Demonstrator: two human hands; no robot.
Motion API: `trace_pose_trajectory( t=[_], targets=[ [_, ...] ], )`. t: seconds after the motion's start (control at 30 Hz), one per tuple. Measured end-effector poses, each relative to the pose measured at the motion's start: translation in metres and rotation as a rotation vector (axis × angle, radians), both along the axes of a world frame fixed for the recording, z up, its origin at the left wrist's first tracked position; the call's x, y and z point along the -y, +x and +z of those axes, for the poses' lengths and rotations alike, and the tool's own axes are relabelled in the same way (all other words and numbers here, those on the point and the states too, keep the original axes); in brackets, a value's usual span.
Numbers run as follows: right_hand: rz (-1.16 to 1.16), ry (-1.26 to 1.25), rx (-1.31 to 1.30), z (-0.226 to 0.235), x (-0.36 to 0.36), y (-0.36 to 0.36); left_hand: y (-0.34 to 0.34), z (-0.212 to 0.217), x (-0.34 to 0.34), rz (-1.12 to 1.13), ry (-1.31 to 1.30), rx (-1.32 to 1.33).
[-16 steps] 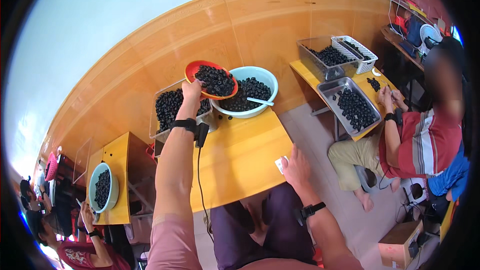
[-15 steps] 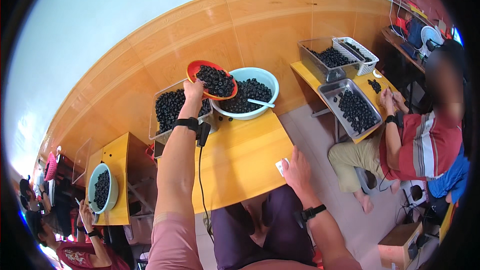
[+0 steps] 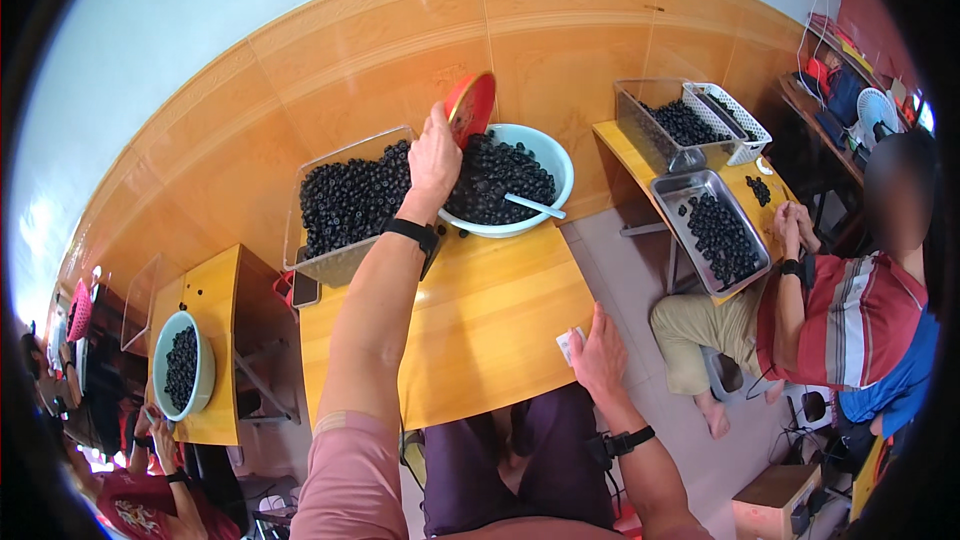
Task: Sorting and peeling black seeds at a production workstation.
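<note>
My left hand grips the rim of a red plate with an orange edge, tipped almost on its side. Below it stands a pale blue basin filled with small black round pieces; some touch the plate's lower edge. A light-coloured handle leans out over the basin's rim. Beside my left wrist is a clear plastic bin heaped with the same black pieces. At the table's right edge, my right hand pinches a small white square piece with print on it.
My yellow table stands against the wood-panelled wall. To the right, a person sits at another table with a metal tray and bins of black pieces. At left, another person works by a second pale basin. A cardboard box sits on the floor.
The plate has gone from lying nearly level with a heap of black pieces on it to standing tipped over the basin, its pieces poured in. My right hand still holds the white piece.
</note>
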State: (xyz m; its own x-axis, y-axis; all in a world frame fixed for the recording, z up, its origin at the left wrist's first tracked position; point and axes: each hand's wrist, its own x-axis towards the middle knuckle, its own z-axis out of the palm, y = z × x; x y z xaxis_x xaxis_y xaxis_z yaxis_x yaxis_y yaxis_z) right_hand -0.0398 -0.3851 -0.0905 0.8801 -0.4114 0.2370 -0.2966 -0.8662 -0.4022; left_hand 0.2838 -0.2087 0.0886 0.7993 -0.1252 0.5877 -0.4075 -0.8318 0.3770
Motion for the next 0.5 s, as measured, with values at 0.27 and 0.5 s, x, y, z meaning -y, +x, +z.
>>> trace_pose_trajectory(
  t=[0.27, 0.5],
  targets=[
    [0.003, 0.013, -0.036, -0.004, -0.001, 0.0, -0.03, 0.028, -0.029, -0.154, 0.126, 0.269],
    [-0.005, -0.013, -0.011, -0.006, 0.004, 0.001, -0.134, 0.03, -0.103, -0.067, -0.571, 0.312]
  ],
)
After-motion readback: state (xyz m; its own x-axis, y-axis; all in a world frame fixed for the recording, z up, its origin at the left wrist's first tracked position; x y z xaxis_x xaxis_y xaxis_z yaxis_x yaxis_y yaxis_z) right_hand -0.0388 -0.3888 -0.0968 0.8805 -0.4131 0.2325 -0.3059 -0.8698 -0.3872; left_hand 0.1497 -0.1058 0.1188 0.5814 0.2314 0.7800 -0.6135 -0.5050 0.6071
